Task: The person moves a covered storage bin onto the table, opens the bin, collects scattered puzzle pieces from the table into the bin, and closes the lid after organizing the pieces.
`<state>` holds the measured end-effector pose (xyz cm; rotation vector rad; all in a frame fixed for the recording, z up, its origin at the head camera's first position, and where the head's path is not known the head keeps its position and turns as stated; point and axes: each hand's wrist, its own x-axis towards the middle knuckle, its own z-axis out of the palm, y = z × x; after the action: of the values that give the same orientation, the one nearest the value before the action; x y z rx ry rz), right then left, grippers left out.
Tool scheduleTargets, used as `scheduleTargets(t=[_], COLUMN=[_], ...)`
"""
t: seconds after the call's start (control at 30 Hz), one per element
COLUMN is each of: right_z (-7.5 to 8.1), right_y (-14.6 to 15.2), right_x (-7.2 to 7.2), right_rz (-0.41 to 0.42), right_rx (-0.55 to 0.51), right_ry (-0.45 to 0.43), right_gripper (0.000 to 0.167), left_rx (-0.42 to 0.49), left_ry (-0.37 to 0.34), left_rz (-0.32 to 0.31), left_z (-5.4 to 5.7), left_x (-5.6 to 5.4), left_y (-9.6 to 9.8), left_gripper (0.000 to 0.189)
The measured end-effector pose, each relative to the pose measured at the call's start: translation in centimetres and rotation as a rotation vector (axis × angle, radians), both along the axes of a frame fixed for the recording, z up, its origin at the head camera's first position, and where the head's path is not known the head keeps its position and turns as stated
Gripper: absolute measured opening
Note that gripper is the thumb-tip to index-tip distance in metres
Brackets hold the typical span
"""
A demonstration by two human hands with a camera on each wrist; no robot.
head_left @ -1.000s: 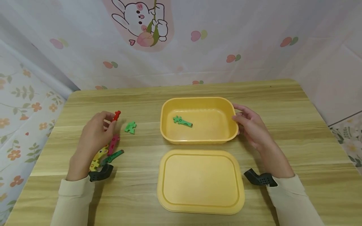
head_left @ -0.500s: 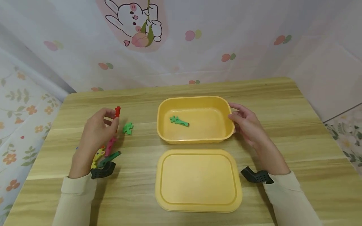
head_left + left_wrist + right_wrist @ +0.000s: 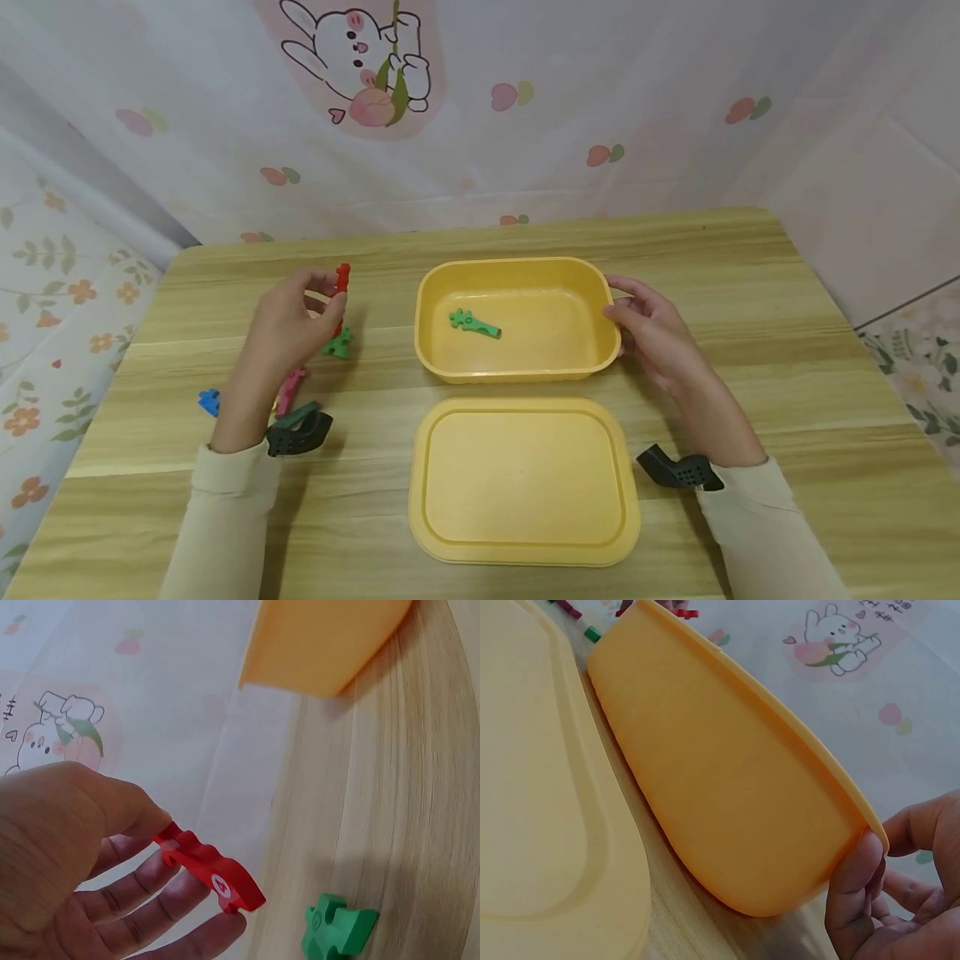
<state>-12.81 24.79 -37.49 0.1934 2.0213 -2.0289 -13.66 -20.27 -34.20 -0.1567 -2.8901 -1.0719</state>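
My left hand (image 3: pixel 296 321) pinches a red puzzle piece (image 3: pixel 214 874) between thumb and fingers, raised above the table; a number 4 shows on its side in the left wrist view. Just beneath and beyond it lies a light green puzzle piece (image 3: pixel 339 343). At the right end of the yellow box (image 3: pixel 517 375), my right hand (image 3: pixel 660 337) grips the rim, thumb on one side and fingers on the other. Inside the box rests one green giraffe-like piece (image 3: pixel 476 323). Near my left wrist are a pink piece (image 3: pixel 289 392), a dark green piece (image 3: pixel 296 414) and a blue piece (image 3: pixel 210 402).
A yellow lid (image 3: pixel 525 483) lies flat on the wooden table (image 3: pixel 360 517), in front of the box. Behind the table hangs a white curtain (image 3: pixel 465 133) with a rabbit print. Part of the pieces on the left is hidden by my left forearm.
My left hand has moved right and slightly away with the red piece, toward the box, uncovering the blue piece. The right hand keeps its grip on the rim.
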Motion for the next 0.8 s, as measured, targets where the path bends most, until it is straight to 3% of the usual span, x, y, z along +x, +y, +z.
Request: scheduleTargets(t=[0.4, 0.6, 0.8], right_z=[-0.1, -0.1, 0.1], right_y=[0.2, 0.2, 0.0], right_x=[0.0, 0.1, 0.1], right_rz=[0.017, 0.014, 0.01], right_rx=[-0.015, -0.011, 0.01], right_ry=[0.004, 0.002, -0.003], right_gripper=[0.056, 0.056, 0.057], left_rx=[0.15, 0.297, 0.487], left_ry=[-0.036, -0.086, -0.08], left_rz=[-0.036, -0.031, -0.018], left_z=[-0.5, -0.4, -0.4], left_x=[-0.1, 0.0, 0.1], left_y=[1.3, 1.9, 2.4], left_gripper=[0.032, 0.033, 0.037])
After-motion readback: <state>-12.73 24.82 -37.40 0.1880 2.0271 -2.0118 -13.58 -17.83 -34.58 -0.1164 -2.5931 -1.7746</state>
